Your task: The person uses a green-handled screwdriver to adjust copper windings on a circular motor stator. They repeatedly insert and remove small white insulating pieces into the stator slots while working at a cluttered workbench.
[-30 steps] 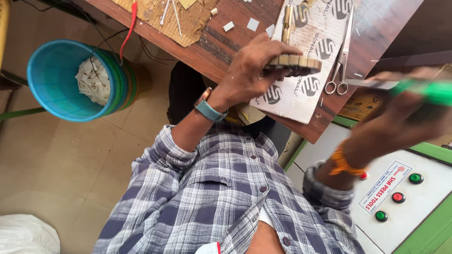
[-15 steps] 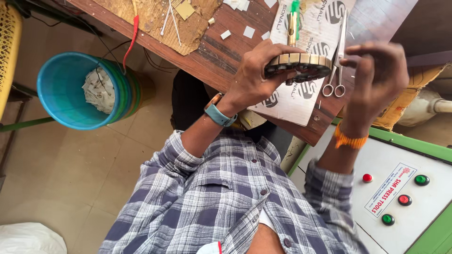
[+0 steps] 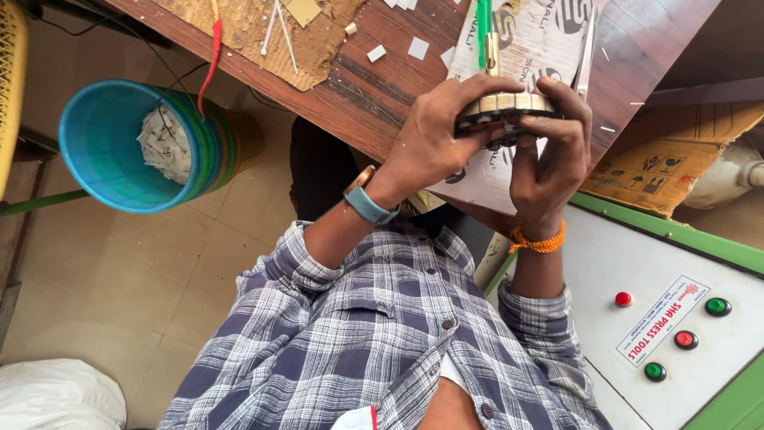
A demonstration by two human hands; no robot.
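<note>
While both hands clench a ring-shaped part (image 3: pixel 509 107) over the counter (image 3: pixel 358 87), left hand (image 3: pixel 434 139) steadies it & right hand (image 3: pixel 549 151) fingers press underneath, prob. for close work.

The right hand (image 3: pixel 549 159), which a second ago is out to the side gripping a green-handled tool (image 3: pixel 483 28), now closes on the ring-shaped metal part (image 3: pixel 509 107) beside the left hand (image 3: pixel 434 143). The tool now lies on the desk (image 3: pixel 374 87) just beyond both hands.
</note>
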